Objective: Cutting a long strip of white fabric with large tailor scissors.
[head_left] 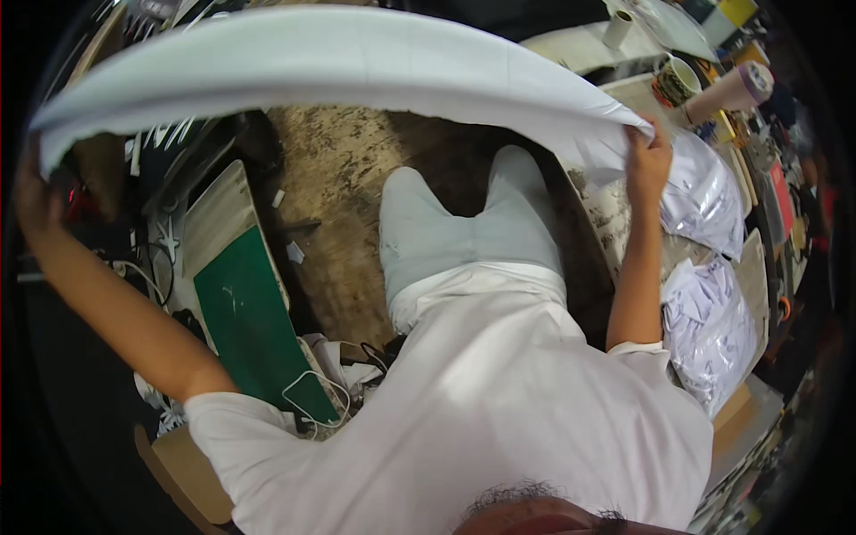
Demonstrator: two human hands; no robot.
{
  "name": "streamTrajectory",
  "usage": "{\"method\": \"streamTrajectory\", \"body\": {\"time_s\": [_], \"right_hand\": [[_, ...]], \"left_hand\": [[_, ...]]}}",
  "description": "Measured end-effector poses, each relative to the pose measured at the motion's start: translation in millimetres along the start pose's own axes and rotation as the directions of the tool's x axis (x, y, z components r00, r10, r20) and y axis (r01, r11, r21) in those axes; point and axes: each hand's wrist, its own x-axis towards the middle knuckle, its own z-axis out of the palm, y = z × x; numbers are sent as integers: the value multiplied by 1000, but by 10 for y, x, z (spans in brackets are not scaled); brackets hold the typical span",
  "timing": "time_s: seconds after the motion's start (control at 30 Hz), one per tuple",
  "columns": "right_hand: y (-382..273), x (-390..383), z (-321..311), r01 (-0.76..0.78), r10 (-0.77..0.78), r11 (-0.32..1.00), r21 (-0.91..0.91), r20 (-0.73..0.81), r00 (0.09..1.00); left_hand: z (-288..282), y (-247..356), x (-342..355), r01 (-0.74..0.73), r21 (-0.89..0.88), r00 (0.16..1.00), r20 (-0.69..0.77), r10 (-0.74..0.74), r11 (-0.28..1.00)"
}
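A white sheet of cloth [339,62] was held stretched overhead above the knees, its right corner pinched in the closed right hand [647,152] and its left end clutched by the left hand [31,192], beside clear bags of white garments [709,325].

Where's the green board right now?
In the head view, the green board lies on the floor at the person's left, below the raised left arm, beside white cables.
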Motion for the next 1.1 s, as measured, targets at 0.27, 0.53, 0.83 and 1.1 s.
{"method": "streamTrajectory", "body": {"time_s": [0.27,0.53,0.83,1.1], "right_hand": [[-259,609,-1261,49,55,961,-271,364,930],[-423,591,-1846,175,-16,924,-341,421,907],[-580,-133,-2792,-175,309,903,-393,308,900],[-529,-662,-3050,-209,299,867,-453,137,944]], "left_hand": [[554,-2275,-1200,433,-291,891,280,-356,853],[1199,-2980,-1733,555,-318,814,398,-423,769],[1315,-2894,-1826,645,-236,655,660,-367,727],[2009,-3098,-1860,731,-101,498,755,-426,675]]}}
